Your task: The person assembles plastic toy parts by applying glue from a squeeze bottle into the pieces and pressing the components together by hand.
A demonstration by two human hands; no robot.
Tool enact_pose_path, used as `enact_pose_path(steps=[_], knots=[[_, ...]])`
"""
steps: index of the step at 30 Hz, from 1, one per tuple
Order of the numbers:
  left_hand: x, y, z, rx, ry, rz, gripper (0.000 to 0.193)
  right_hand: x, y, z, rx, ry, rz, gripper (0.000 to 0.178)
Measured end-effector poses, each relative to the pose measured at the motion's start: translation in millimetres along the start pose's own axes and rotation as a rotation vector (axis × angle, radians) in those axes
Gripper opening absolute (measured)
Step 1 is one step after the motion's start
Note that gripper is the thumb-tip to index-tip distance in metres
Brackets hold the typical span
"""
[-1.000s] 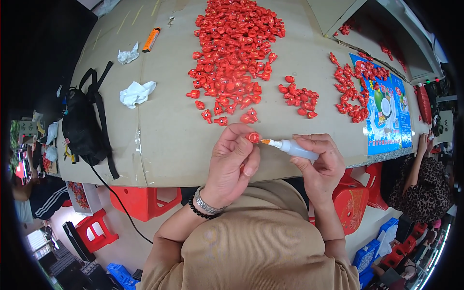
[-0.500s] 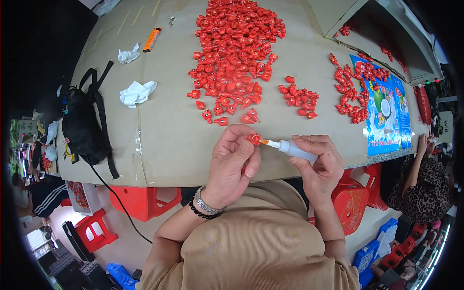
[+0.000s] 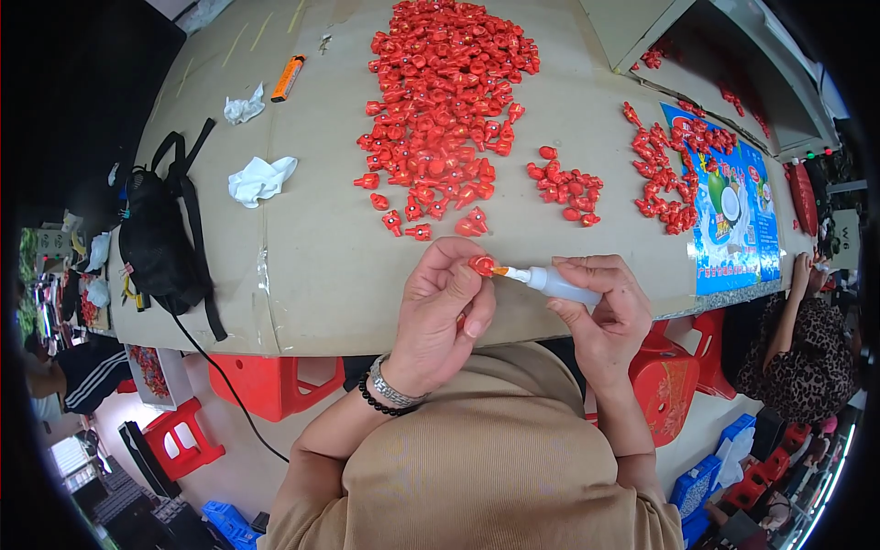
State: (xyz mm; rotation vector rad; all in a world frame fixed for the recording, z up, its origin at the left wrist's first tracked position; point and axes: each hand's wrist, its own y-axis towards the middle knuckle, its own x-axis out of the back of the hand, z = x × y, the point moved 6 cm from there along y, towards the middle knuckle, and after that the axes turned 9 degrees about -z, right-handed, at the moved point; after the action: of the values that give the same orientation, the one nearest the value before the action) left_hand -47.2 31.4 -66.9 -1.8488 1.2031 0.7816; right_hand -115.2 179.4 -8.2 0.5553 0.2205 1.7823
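Observation:
My left hand [image 3: 442, 316] pinches a small red plastic piece [image 3: 481, 265] between thumb and fingers, just above the near edge of the table. In my right hand [image 3: 605, 307] lies a translucent white squeeze bottle [image 3: 570, 286], tilted sideways with its orange-brown tip pointing left. The tip meets the red piece or is very close to it; I cannot tell which. Beyond my hands spreads a large pile of similar red pieces [image 3: 440, 101]. A smaller cluster of red pieces [image 3: 566, 188] sits to its right.
On the left are crumpled white tissues [image 3: 261, 181], an orange box cutter [image 3: 288, 78] and a black bag [image 3: 160, 238] with a cable. More red pieces lie partly on a blue printed sheet [image 3: 733, 215] at right, by a grey cabinet [image 3: 642, 32]. Another person's arm [image 3: 790, 312] reaches in at far right.

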Motion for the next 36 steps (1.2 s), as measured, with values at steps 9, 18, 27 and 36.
enact_pose_path(steps=[9,18,27,36], knots=[[-0.3,0.0,-1.4,-0.005,-0.024,-0.030,0.016,4.4,0.9,0.0,0.004,0.019,-0.037,0.030],[-2.4,-0.5,-1.2,0.015,0.003,-0.030,0.015,3.6,0.3,-3.0,0.010,0.020,-0.045,0.029],[2.0,-0.5,-0.7,0.019,0.008,-0.034,0.017,6.1,-0.8,-3.2,-0.031,0.031,-0.067,0.029],[4.1,-2.2,3.2,0.145,-0.086,-0.044,0.023,4.1,-2.4,-2.9,-0.012,0.041,-0.034,0.030]])
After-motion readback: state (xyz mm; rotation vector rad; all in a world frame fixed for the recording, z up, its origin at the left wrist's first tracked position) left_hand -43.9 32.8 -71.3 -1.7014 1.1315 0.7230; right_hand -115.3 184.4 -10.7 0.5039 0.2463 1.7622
